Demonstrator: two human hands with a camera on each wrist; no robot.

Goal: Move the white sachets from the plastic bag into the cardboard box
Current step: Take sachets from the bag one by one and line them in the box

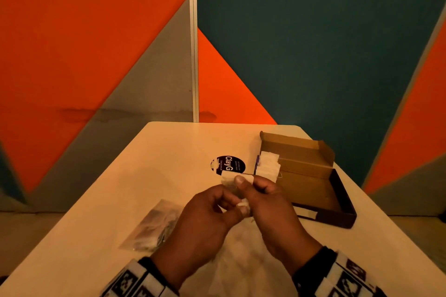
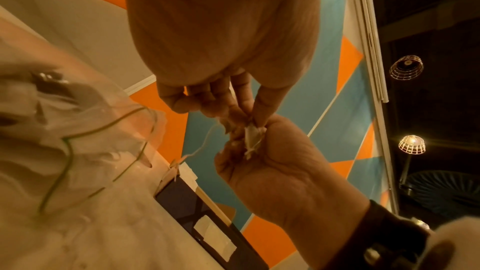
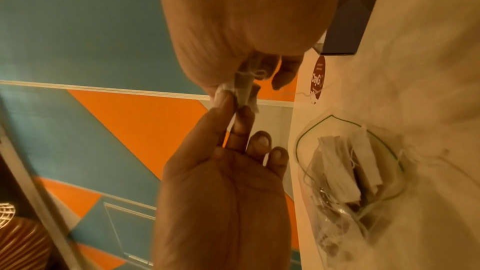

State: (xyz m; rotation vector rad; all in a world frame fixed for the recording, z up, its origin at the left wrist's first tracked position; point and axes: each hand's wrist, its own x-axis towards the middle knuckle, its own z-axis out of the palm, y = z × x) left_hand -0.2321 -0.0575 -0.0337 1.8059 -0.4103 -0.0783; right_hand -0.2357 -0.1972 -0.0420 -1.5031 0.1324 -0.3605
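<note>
Above the middle of the table, both hands hold a white sachet (image 1: 228, 179). My right hand (image 1: 246, 182) pinches it under the thumb, and my left hand (image 1: 231, 202) pinches its lower end. The wrist views show the sachet (image 2: 252, 134) (image 3: 241, 91) crumpled between the fingertips with a thin thread trailing off. The clear plastic bag (image 1: 154, 226) (image 3: 350, 171) lies on the table left of my hands, with several sachets inside. The open cardboard box (image 1: 311, 176) sits at the right, with white sachets (image 1: 268, 164) stacked at its left end.
A round dark "ClayGo" sticker (image 1: 228, 164) is stuck to the white table (image 1: 169, 152) just beyond my hands. The box's dark outer wall (image 1: 337, 219) faces me. Orange, grey and teal wall panels stand behind the table.
</note>
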